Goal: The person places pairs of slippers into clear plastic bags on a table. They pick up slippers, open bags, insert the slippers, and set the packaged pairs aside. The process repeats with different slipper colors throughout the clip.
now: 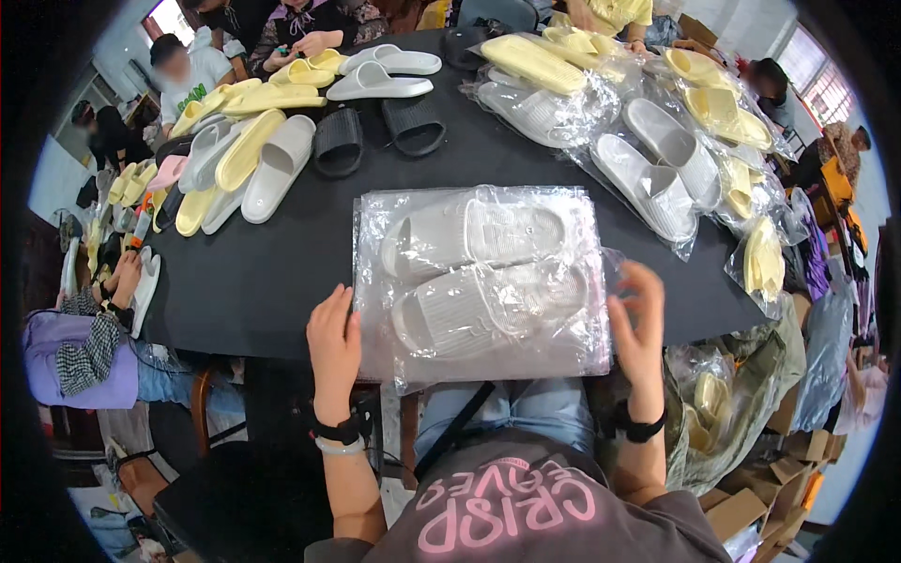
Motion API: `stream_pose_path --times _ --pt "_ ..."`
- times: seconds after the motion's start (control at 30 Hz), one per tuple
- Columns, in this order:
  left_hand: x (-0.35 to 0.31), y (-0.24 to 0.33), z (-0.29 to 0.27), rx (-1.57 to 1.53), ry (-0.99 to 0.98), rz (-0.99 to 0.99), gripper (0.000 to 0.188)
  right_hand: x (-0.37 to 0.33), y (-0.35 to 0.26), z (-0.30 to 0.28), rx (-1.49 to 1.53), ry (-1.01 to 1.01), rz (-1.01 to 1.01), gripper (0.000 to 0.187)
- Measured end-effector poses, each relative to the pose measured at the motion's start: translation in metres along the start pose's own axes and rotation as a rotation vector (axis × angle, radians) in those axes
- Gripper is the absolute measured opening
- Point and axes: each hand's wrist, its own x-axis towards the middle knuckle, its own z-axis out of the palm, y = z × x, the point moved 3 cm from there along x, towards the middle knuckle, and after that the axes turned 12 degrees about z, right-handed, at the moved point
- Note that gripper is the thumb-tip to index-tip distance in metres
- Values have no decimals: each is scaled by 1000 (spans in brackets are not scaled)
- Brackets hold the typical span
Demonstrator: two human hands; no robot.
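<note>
A pair of light grey slide sandals (469, 314) lies in a clear plastic bag (371, 347), on top of what looks like a stack of flat clear bags, at the near edge of the black table (488, 155). Beside the left edge of the bag is my left hand (334, 340), its fingers stretched out and the thumb against that edge. At the right edge, my right hand (640, 314) has its thumb and fingers apart, slightly blurred, close to a loose bit of clear film. I see nothing gripped in either hand.
Bagged grey slides (648, 178) and yellow ones (718, 108) crowd the right side. Unbagged yellow and grey slides (280, 167) line the left, with black slides (338, 143) further in. An open sack (751, 385) stands at lower right. Several people sit around the table.
</note>
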Motion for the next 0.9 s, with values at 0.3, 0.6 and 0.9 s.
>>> stream_pose_path --times 0.3,0.6,0.9 --pt "-4 30 37 -657 -90 -470 47 57 35 13 338 -311 233 23" --pt "15 8 25 -756 119 -590 44 42 27 3 1085 -268 -120 19" --pt "21 20 14 -201 -63 -332 37 8 94 -9 1544 -567 221 26"
